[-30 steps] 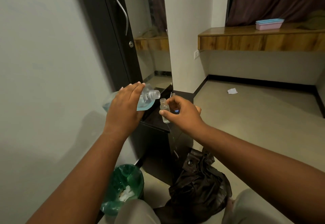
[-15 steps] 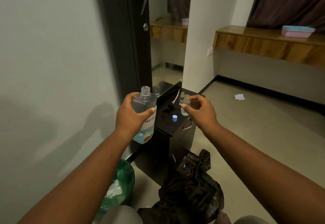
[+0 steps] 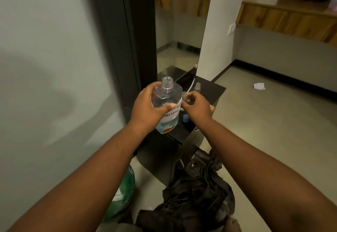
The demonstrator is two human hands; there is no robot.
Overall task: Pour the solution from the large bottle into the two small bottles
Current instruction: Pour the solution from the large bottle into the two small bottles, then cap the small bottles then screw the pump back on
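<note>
Since the last frame the left hand, still wrapped around the upright bottle, has moved it beside the right hand, whose fingers pinch a vial over the cabinet.

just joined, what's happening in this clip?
A person is decanting solution. The left hand grips the large bottle, upright and uncapped, over the black cabinet. The right hand pinches one small bottle right beside it. The second small bottle stands on the cabinet top further back, and a blue cap lies near the right hand. Nothing is pouring at this moment.
</note>
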